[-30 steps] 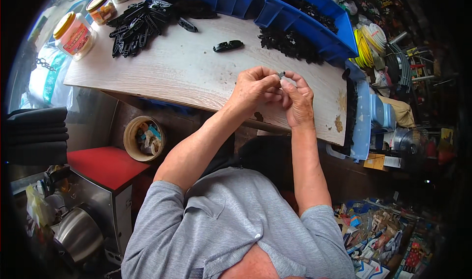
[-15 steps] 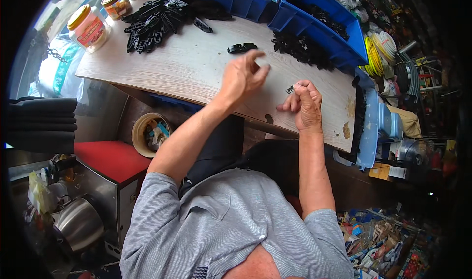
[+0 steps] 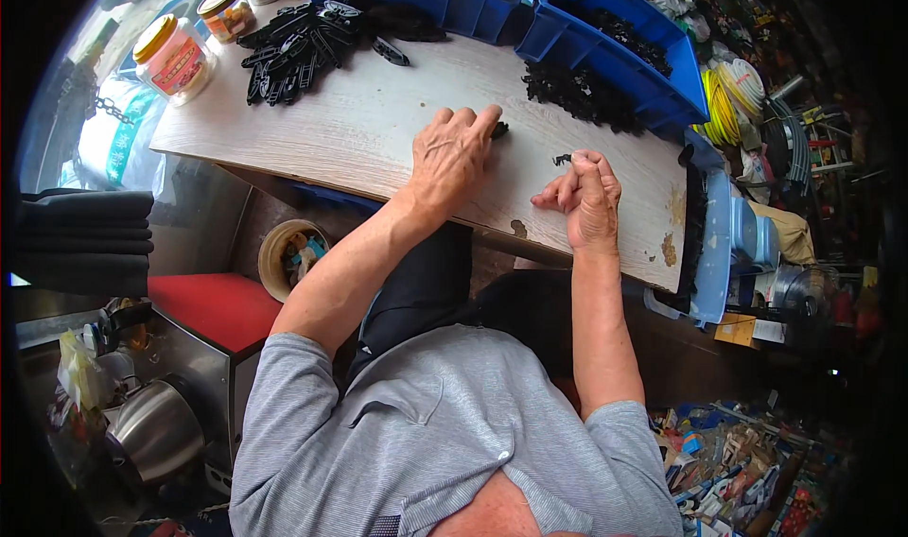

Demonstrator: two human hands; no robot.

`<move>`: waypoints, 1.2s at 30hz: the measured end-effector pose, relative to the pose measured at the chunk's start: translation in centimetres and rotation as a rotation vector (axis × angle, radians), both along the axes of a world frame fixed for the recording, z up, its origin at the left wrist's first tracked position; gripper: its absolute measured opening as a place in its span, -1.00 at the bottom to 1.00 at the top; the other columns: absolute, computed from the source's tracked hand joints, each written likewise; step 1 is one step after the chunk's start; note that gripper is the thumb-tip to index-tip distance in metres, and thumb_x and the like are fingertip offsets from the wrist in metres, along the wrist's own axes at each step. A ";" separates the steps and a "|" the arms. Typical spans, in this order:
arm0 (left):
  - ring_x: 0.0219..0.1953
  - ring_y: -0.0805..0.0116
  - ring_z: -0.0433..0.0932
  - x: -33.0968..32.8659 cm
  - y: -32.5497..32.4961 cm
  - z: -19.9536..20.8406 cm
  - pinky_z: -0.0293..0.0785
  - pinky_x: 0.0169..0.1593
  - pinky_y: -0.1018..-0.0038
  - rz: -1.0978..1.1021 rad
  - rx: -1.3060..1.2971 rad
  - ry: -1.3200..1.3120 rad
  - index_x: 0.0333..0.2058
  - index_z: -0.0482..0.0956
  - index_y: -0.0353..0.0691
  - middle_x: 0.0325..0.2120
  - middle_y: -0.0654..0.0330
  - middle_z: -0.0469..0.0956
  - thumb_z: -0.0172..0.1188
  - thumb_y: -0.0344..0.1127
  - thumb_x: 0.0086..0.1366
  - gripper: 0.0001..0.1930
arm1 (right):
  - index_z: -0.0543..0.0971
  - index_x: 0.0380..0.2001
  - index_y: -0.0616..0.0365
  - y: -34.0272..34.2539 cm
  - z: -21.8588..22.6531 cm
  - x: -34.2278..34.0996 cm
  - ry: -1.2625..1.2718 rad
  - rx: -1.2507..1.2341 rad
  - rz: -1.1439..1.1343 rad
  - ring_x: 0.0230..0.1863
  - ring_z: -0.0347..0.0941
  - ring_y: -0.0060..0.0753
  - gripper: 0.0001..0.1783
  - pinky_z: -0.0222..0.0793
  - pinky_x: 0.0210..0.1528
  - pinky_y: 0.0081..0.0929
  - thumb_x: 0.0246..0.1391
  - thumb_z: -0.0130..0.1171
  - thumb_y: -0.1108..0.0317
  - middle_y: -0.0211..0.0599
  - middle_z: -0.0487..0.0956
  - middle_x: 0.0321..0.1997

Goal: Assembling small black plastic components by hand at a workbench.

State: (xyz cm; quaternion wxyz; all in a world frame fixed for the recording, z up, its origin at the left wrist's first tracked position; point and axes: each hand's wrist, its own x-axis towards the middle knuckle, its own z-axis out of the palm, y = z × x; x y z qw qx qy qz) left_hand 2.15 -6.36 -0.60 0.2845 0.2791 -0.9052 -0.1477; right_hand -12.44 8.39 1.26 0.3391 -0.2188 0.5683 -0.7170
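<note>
My left hand [image 3: 448,159] is closed over a black plastic part [image 3: 500,130] just above or on the table. Only one end of that part shows past the fingertips. To its right, my right hand [image 3: 592,199] pinches a small dark toothed plastic piece [image 3: 562,160] between thumb and index finger, with the other fingers curled. Both hands are apart, over the pale wood-grain table [image 3: 369,121]. A single long black part [image 3: 390,52] lies beyond my left hand, near a heap of similar black parts [image 3: 293,50].
Two blue bins [image 3: 605,60] stand along the far edge, with a pile of small black pieces [image 3: 582,97] before the right one. Jars [image 3: 175,64] stand at the far left. A waste bucket [image 3: 274,258] and a red-topped cabinet [image 3: 213,308] are left of my legs.
My left hand has closed over the black part that lay on the table and brought it a little nearer. My right hand has hardly moved and still pinches the small piece.
</note>
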 end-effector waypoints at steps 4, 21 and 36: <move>-0.19 0.03 0.50 0.6 0.0 -0.6 0.46 -0.15 0.23 0.089 -0.156 0.123 -0.21 0.54 -0.16 -0.31 0.10 0.56 0.28 -0.36 0.11 -0.76 | 0.52 -0.22 0.04 0.0 -0.4 0.1 -0.044 -0.050 -0.003 -0.63 0.48 -0.34 -0.81 0.62 -0.44 -0.12 0.16 0.19 0.22 -0.40 0.37 -0.77; -0.44 0.60 0.50 -2.9 5.5 0.5 0.46 -0.38 0.61 -0.372 1.248 0.603 -0.15 0.60 -0.42 -0.43 0.23 0.61 0.36 -0.34 0.17 -0.68 | 0.64 -0.24 0.08 0.1 -1.1 1.0 -0.167 -0.242 -0.050 -0.30 0.49 -0.63 -0.85 0.45 -0.15 -0.61 0.11 0.35 0.37 -0.51 0.62 -0.31; -0.49 0.57 0.55 -2.9 4.7 1.5 0.51 -0.39 0.64 -0.286 1.568 0.667 -0.27 0.61 -0.39 -0.47 0.22 0.60 0.27 -0.25 0.28 -0.75 | 0.59 -0.20 0.11 0.5 -1.3 0.0 -0.237 -0.227 0.144 -0.29 0.54 -0.43 -0.88 0.56 -0.18 -0.40 0.19 0.25 0.41 -0.35 0.62 -0.29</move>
